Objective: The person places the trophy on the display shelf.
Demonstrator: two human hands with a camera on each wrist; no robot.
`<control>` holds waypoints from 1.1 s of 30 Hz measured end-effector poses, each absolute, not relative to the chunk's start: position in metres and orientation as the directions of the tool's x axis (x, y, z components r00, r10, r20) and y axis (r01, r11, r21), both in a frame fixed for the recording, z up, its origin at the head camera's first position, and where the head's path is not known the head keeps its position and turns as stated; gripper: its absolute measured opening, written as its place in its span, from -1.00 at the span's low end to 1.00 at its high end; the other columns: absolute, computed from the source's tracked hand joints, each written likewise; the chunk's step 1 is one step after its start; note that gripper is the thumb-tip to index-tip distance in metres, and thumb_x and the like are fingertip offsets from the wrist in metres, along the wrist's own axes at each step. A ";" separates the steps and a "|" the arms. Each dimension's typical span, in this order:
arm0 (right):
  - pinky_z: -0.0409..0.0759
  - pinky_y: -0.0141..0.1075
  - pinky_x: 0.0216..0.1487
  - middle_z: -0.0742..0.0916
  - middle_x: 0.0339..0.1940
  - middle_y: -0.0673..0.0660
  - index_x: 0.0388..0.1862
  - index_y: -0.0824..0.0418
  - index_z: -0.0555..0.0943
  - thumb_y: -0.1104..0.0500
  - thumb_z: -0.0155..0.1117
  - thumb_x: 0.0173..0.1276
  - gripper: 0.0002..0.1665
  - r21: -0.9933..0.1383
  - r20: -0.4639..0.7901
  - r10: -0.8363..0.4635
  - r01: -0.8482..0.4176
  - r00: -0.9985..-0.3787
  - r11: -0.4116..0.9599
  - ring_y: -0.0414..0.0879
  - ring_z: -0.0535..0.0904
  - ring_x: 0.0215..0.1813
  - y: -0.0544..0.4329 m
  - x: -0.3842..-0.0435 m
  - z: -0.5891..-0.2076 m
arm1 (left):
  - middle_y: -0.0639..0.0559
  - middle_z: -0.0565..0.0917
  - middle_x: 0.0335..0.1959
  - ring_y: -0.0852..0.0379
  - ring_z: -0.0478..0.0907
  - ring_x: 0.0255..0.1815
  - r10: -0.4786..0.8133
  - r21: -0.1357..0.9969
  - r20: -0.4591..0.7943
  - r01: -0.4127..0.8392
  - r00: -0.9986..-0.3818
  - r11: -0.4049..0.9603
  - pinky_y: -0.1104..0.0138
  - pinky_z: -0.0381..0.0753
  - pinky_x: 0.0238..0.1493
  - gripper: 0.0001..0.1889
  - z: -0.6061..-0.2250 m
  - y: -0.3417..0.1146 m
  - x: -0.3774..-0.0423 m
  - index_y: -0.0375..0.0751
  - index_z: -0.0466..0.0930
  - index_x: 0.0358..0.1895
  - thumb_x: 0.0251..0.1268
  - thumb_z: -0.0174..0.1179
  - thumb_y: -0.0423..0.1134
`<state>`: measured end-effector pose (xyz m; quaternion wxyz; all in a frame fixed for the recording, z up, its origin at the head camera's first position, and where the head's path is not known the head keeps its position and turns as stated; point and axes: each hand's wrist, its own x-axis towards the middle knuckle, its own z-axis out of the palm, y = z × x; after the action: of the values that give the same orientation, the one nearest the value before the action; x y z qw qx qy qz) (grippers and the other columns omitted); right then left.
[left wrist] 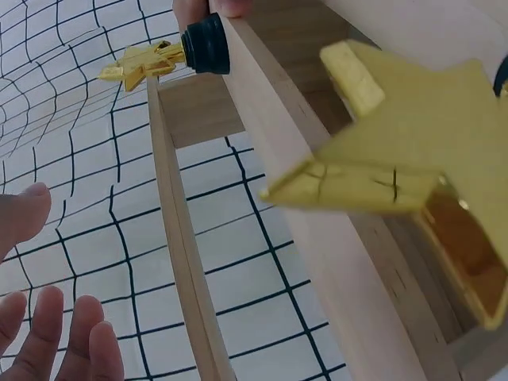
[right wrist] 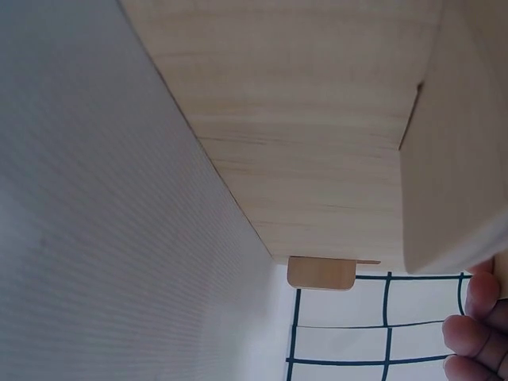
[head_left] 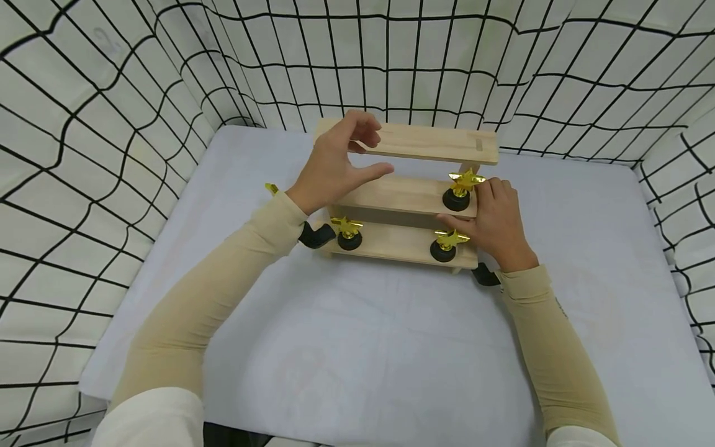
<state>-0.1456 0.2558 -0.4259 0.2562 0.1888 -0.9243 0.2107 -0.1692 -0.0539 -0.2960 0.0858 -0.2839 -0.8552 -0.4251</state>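
Observation:
A three-tier wooden shelf (head_left: 402,195) stands on the white-covered table. Its right end is gripped by my right hand (head_left: 499,220) at the middle board, thumb along the front edge; fingertips (right wrist: 468,333) show past the side panel in the right wrist view. Beside that hand, a gold star trophy (head_left: 460,189) with a black base stands on the middle board. Two similar trophies, a left one (head_left: 349,234) and a right one (head_left: 445,245), occupy the bottom board. My left hand (head_left: 335,164) hovers near the shelf's upper left, thumb and fingers apart, holding nothing.
Black wire grid panels (head_left: 385,68) surround the table (head_left: 357,347) at the back and sides. A small gold tip (head_left: 272,188) shows left of my left wrist, the rest hidden behind the forearm. The top board (head_left: 430,143) overhangs the middle one.

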 end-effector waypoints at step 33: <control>0.31 0.07 -0.15 0.52 -0.24 0.36 0.14 0.43 0.49 -0.85 -0.12 0.08 0.39 -0.307 0.527 -0.246 -0.452 -0.813 0.837 0.28 0.39 -0.21 0.257 -0.145 -0.425 | -0.04 0.64 0.00 0.35 0.55 0.03 0.159 0.702 0.365 0.383 -0.917 0.600 0.54 0.53 0.11 -0.53 -0.311 -0.164 -0.169 -0.23 0.48 0.19 0.29 0.44 -0.22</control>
<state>-0.1448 0.2566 -0.4251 0.2408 0.1881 -0.9278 0.2142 -0.1690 -0.1638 -0.3110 0.1333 -0.1533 -0.8845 -0.4200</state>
